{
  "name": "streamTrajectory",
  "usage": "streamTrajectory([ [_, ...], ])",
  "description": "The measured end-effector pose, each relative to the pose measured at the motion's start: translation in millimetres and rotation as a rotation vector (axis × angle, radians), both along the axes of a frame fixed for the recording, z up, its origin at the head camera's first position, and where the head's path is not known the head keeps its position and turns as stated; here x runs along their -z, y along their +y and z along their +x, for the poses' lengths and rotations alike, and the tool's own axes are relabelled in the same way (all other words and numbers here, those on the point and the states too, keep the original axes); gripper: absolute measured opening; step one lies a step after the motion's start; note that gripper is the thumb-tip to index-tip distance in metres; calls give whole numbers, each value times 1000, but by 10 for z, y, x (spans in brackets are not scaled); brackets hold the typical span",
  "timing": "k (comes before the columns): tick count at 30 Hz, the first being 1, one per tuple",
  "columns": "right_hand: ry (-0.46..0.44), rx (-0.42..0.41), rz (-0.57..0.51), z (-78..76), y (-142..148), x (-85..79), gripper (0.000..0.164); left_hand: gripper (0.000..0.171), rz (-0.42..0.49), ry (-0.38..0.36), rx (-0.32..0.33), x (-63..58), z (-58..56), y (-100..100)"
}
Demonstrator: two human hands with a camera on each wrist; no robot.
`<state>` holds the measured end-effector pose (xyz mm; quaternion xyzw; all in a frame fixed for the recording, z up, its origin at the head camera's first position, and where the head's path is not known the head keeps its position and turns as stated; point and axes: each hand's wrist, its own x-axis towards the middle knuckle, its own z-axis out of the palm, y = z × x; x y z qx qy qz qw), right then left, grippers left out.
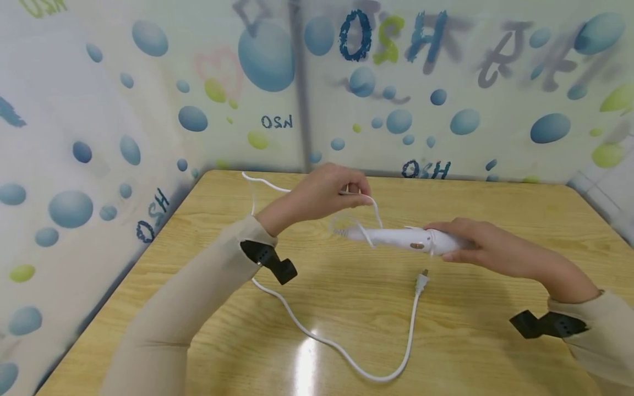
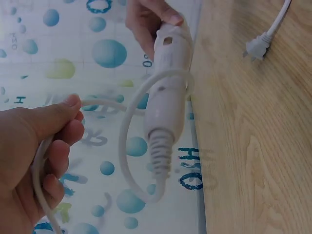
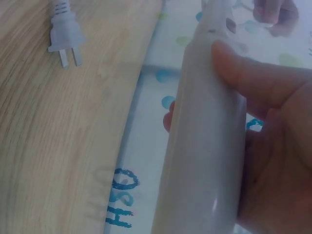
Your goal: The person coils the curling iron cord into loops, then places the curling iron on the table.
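My right hand (image 1: 495,250) grips a white wand-shaped electric appliance (image 1: 398,238) by its thick end, holding it roughly level above the table. Its ribbed cord end (image 2: 161,151) points toward my left hand (image 1: 329,192). Between thumb and curled fingers, the left hand pinches the white power cord (image 1: 337,346). One turn of cord (image 2: 126,141) loops around the appliance's body in the left wrist view. From the left hand the cord trails over the table and curves to a two-pin plug (image 1: 421,282), lying below the appliance. The right palm hides part of the body.
A wood-grain table (image 1: 223,341) lies under both hands. Behind it and along its left side stand pale walls (image 1: 337,110) printed with blue and green bubbles and letters. Black wrist mounts (image 1: 269,261) sit on both beige sleeves (image 1: 163,313).
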<state>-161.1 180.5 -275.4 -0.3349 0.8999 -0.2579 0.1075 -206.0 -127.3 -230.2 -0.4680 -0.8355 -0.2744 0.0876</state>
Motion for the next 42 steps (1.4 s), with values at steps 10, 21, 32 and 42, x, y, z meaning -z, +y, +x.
streamTrajectory([
  [10, 100, 112, 23, -64, 21, 74, 53, 10, 32, 70, -44, 99, 232, 55],
  [21, 222, 245, -73, -82, 95, -15, 52, 21, 173, -106, 23, 347, 255, 56],
  [32, 308, 255, -172, -6, 108, -41, 50, 38, 226, -274, 56, 597, 237, 92],
  [42, 270, 128, -292, 136, 63, -100, 53, 27, 316, -526, 69, 706, 43, 147],
])
